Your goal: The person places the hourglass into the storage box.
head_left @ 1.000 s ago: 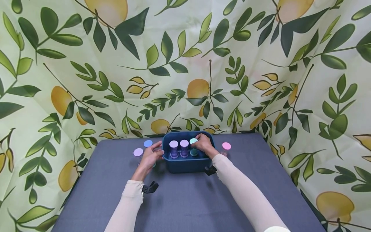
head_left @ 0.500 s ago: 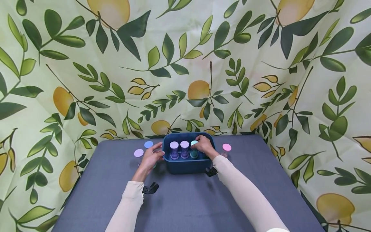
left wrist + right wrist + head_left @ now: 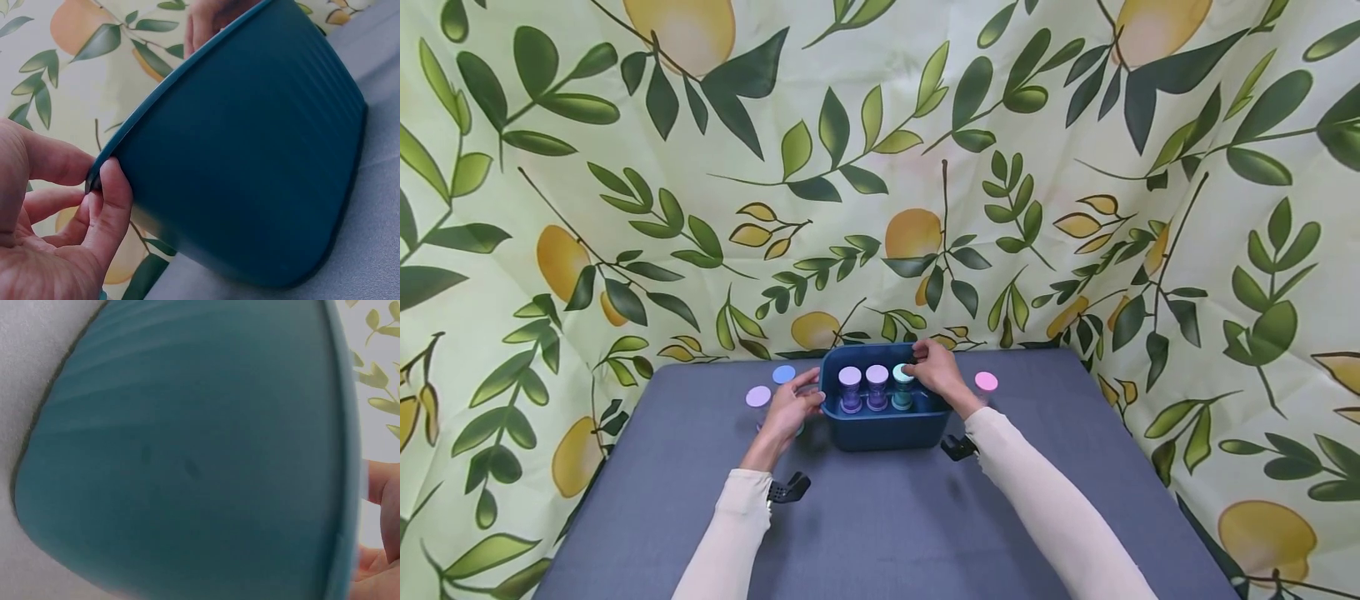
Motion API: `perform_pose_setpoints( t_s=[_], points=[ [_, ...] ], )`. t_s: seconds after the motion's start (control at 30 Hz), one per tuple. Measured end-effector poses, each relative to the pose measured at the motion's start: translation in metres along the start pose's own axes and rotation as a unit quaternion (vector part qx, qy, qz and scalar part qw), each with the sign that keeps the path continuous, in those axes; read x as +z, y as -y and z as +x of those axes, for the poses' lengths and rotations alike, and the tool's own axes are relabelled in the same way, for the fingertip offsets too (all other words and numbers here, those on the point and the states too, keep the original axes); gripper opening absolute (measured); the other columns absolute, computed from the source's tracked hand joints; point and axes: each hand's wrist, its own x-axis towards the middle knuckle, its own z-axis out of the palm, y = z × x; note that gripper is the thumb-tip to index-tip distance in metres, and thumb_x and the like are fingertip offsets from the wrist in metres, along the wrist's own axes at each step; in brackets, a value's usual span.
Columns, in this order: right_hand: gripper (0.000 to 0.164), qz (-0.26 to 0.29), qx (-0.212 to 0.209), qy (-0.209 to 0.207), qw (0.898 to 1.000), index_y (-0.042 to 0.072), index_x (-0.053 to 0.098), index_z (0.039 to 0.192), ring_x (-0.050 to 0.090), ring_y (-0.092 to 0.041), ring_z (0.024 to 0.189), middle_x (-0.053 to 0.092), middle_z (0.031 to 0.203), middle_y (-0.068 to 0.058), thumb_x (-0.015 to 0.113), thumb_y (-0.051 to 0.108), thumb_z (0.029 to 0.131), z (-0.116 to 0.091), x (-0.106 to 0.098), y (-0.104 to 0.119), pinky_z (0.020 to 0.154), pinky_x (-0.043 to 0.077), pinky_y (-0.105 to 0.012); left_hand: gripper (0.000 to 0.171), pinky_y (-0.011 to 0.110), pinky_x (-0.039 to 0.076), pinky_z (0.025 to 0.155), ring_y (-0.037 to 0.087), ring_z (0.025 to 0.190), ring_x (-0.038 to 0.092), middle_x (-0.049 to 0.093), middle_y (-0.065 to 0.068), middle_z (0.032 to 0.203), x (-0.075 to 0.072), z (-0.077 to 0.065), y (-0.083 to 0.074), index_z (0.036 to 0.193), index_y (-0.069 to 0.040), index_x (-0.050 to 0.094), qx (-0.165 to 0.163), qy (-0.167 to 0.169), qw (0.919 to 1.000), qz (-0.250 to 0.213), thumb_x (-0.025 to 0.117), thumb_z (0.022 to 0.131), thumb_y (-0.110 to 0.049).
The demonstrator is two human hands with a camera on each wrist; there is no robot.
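A dark blue plastic bin [image 3: 887, 432] stands on the table. My left hand [image 3: 788, 408] pinches its left rim; in the left wrist view thumb and fingers [image 3: 112, 194] close on the rim's edge. Inside the bin, two purple-capped sand timers [image 3: 850, 390] [image 3: 877, 388] and a mint-capped sand timer [image 3: 902, 392] stand upright in a row. My right hand [image 3: 938, 371] is over the bin's right end, its thumb at the mint cap's edge and its other fingers away from it. The right wrist view shows mostly the bin's wall [image 3: 187, 437], with part of the hand beyond the rim.
Left of the bin are a blue-capped timer [image 3: 784, 374] and a lilac-capped one [image 3: 758, 397], partly behind my left hand. A pink-capped timer [image 3: 986, 382] stands to the right, close to my right wrist. Patterned cloth [image 3: 820, 275] hangs behind the table [image 3: 865, 517].
My right hand has drawn back to the right from the mint-capped timer, loosening its fingers from the cap. The timer stays standing in the bin. My left hand keeps its place on the rim.
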Motion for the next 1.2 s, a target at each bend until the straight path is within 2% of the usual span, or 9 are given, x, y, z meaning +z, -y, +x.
perform_pose_setpoints(
  t_s=[0.3, 0.5, 0.7, 0.93, 1.07, 1.2],
  points=[
    [0.045, 0.034, -0.035, -0.029, 0.998, 0.004, 0.059, 0.126, 0.06, -0.033, 0.121, 0.063, 0.127, -0.016, 0.073, 0.019, 0.086, -0.011, -0.024, 0.002, 0.105, 0.045, -0.048, 0.054, 0.02, 0.054, 0.067, 0.03, 0.11, 0.058, 0.049, 0.019, 0.141, -0.001, 0.004, 0.0, 0.145, -0.003, 0.045, -0.004, 0.002, 1.0, -0.003, 0.057, 0.093, 0.002],
    [0.043, 0.054, -0.048, -0.049, 0.996, 0.006, 0.059, 0.126, 0.058, -0.031, 0.123, 0.064, 0.128, -0.014, 0.072, 0.02, 0.087, -0.022, -0.039, -0.006, 0.102, 0.048, -0.048, 0.054, 0.021, 0.054, 0.067, 0.031, 0.111, 0.057, 0.049, 0.019, 0.142, 0.0, 0.003, -0.001, 0.145, -0.003, 0.045, -0.004, -0.001, 1.0, -0.001, 0.057, 0.092, 0.003],
    [0.043, 0.088, -0.058, -0.07, 0.992, 0.003, 0.058, 0.126, 0.059, -0.032, 0.122, 0.062, 0.13, -0.018, 0.072, 0.016, 0.088, -0.033, -0.055, -0.015, 0.1, 0.051, -0.045, 0.054, 0.02, 0.054, 0.067, 0.035, 0.116, 0.055, 0.049, 0.018, 0.142, 0.0, 0.001, -0.001, 0.145, -0.003, 0.045, -0.01, -0.001, 1.0, 0.0, 0.056, 0.093, 0.003],
    [0.041, 0.069, -0.077, -0.103, 0.989, 0.002, 0.058, 0.126, 0.062, -0.035, 0.119, 0.063, 0.128, -0.02, 0.07, 0.016, 0.089, -0.039, -0.073, -0.033, 0.099, 0.051, -0.046, 0.055, 0.021, 0.054, 0.068, 0.033, 0.117, 0.055, 0.049, 0.017, 0.142, 0.0, 0.001, -0.002, 0.145, -0.004, 0.045, -0.009, 0.002, 1.0, 0.0, 0.057, 0.092, 0.002],
    [0.041, 0.06, -0.073, -0.115, 0.989, 0.004, 0.058, 0.126, 0.061, -0.035, 0.12, 0.063, 0.128, -0.019, 0.07, 0.019, 0.09, -0.041, -0.082, -0.042, 0.1, 0.05, -0.047, 0.054, 0.021, 0.054, 0.067, 0.03, 0.111, 0.057, 0.05, 0.018, 0.141, 0.0, 0.001, -0.002, 0.145, -0.003, 0.046, -0.003, 0.002, 1.0, -0.003, 0.057, 0.092, 0.003],
    [0.041, 0.064, -0.063, -0.119, 0.989, 0.004, 0.057, 0.127, 0.059, -0.034, 0.122, 0.062, 0.13, -0.018, 0.069, 0.019, 0.091, -0.042, -0.086, -0.051, 0.102, 0.049, -0.047, 0.054, 0.021, 0.054, 0.068, 0.03, 0.11, 0.057, 0.05, 0.017, 0.141, -0.001, 0.002, -0.001, 0.145, -0.004, 0.046, -0.01, -0.001, 0.9999, -0.003, 0.057, 0.092, 0.003]
  ],
)
